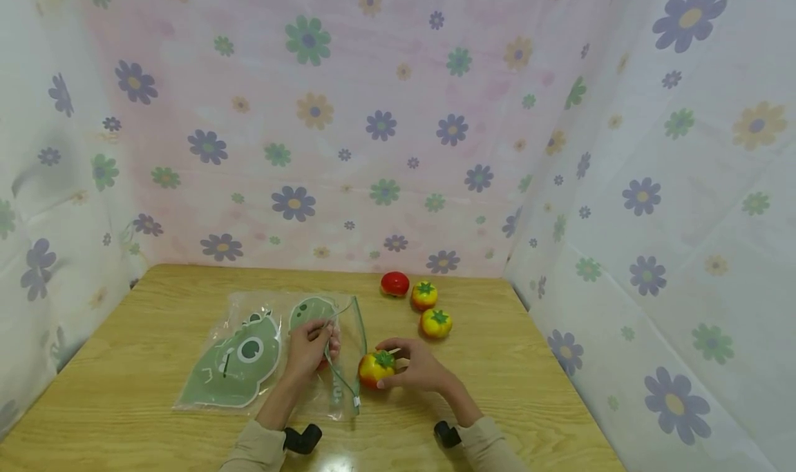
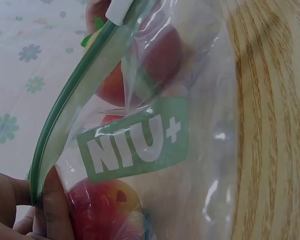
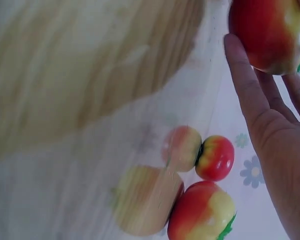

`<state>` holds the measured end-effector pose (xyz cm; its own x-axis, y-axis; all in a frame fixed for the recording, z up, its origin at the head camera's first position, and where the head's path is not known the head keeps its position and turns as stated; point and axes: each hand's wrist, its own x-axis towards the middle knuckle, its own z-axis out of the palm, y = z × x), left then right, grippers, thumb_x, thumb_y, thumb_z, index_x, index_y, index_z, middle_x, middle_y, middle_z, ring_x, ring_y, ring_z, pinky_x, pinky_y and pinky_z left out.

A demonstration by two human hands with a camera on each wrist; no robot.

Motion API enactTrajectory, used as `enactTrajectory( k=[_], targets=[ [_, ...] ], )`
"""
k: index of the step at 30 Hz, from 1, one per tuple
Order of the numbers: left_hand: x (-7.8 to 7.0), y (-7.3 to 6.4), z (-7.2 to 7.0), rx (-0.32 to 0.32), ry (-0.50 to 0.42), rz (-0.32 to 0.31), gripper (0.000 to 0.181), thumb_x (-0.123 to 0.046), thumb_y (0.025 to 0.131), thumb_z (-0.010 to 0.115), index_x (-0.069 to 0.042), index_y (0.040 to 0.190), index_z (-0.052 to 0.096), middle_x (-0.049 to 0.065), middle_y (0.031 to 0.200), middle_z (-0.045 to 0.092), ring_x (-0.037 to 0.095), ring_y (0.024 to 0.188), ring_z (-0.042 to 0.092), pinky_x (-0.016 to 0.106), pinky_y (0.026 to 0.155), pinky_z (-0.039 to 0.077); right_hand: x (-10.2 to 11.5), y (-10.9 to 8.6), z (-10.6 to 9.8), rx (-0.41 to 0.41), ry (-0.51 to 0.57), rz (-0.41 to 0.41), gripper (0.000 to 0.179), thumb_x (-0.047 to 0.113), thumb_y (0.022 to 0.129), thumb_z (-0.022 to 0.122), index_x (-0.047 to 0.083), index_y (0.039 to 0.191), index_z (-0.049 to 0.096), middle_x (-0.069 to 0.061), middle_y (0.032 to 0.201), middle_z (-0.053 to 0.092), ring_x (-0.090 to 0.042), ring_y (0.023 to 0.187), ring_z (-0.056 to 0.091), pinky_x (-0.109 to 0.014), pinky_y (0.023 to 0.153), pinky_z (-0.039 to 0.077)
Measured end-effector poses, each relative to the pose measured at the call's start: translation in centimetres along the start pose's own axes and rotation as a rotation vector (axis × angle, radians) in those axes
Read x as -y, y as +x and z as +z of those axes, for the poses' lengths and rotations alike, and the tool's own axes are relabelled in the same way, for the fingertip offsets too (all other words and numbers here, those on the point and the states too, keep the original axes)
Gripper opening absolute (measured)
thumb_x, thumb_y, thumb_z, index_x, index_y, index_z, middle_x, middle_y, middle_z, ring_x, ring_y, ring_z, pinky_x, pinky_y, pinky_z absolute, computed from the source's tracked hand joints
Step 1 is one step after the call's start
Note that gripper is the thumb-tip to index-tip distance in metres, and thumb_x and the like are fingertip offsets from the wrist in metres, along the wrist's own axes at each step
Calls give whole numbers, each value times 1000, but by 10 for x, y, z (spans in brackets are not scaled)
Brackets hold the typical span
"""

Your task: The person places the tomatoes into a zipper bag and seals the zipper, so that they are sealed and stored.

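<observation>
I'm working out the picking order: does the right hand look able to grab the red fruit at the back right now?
Probably not yet: the right hand holds a yellow-topped fruit. Otherwise, bare table seems to leave the way to the red fruit fairly free.

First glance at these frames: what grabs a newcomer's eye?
Probably the flowered backdrop, rising behind the table and along both sides. Then the clear bag with green cartoon prints, its edge pinched by the left hand, and the yellow-and-red fruit in the right hand. Farther back sit a bright red fruit and two yellow-topped ones.
</observation>
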<state>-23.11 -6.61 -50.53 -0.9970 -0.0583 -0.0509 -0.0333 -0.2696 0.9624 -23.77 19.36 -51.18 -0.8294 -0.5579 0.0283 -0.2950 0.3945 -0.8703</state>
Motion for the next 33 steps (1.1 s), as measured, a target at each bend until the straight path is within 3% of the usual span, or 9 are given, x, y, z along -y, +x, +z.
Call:
enactTrajectory(
  k=[10,21,27,33],
  targets=[
    [1,-2,1,-27,39,-6,28,-6,104,58,13,124,58,10,83,69,9,60,61,20,50,54,7,10,16,-36,16,-24,57,24,84,86,10,134,63,-5,132,64,-24,112,63,-27,85,60],
    [3,-5,1,-22,57,-2,31,-6,104,56,13,128,57,17,93,70,9,61,62,20,51,55,13,23,33,-42,-65,-31,62,27,84,86,6,137,61,-9,137,62,-22,110,65,-24,82,60],
    [1,-4,1,-20,69,-4,31,-6,104,57,13,128,58,11,88,70,8,61,61,19,52,55,14,26,36,-43,-52,-32,62,22,86,84,3,140,59,-11,139,60,-25,111,65,-25,82,60],
    [-2,-3,1,-14,64,-5,33,-8,105,57,12,130,57,14,92,70,8,63,62,19,53,55,16,24,32,4,22,-22,61,11,88,79,2,143,55,-13,144,56,-29,118,61,-28,89,59]
  ],
)
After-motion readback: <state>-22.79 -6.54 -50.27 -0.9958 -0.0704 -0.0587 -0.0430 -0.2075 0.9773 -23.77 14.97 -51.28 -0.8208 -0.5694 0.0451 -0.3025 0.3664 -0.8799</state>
